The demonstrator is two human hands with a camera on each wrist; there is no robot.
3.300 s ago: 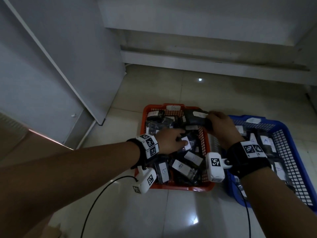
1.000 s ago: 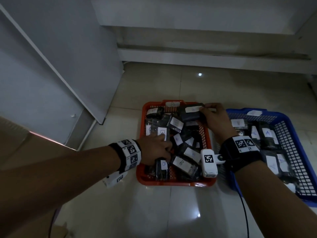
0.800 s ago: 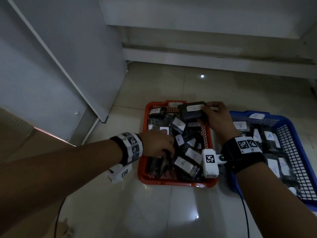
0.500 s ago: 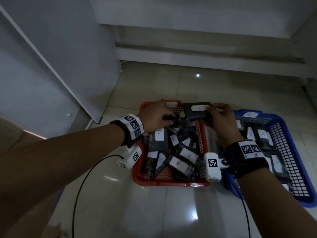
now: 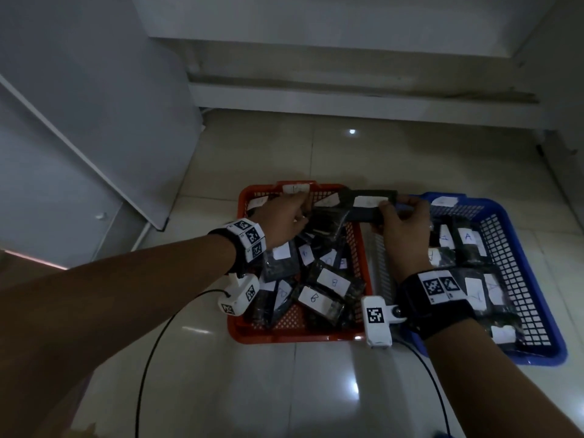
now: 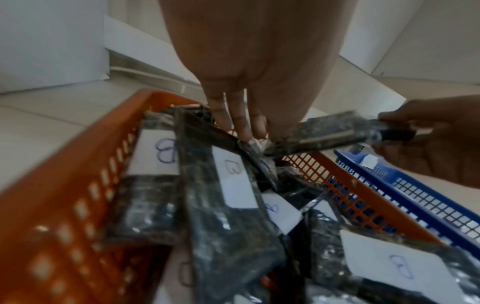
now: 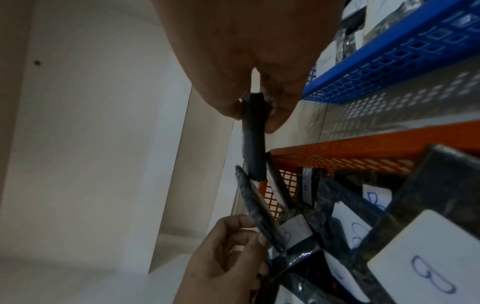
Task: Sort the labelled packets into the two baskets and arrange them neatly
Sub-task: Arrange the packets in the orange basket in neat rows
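Tiles first: glossy pale floor tiles (image 5: 284,390) carry both baskets, with a grey cabinet door (image 5: 94,105) at the left and a white skirting ledge (image 5: 347,99) along the far wall. Lighting is dim, one small ceiling reflection shining on the floor.

Orange plastic mesh basket (image 5: 294,335) sits left, blue plastic mesh basket (image 5: 537,343) just beside it on the right, a narrow strip of floor between them. Dark shiny packets with white paper labels marked B (image 5: 316,298) lie jumbled in the orange one; packets marked A (image 5: 467,237) fill the blue one.

Right hand (image 5: 401,229) pinches a dark flat labelled packet (image 5: 369,203) above the orange basket's far right corner, thumb and fingers clamped on its end. Left hand (image 5: 284,219) reaches to the far edge of the orange basket, fingertips closed on another dark packet (image 7: 262,209) there.

Held packet's label is too blurred to read. Near edge of the blue basket hides behind the right forearm, and the wrist views are motion-smeared.
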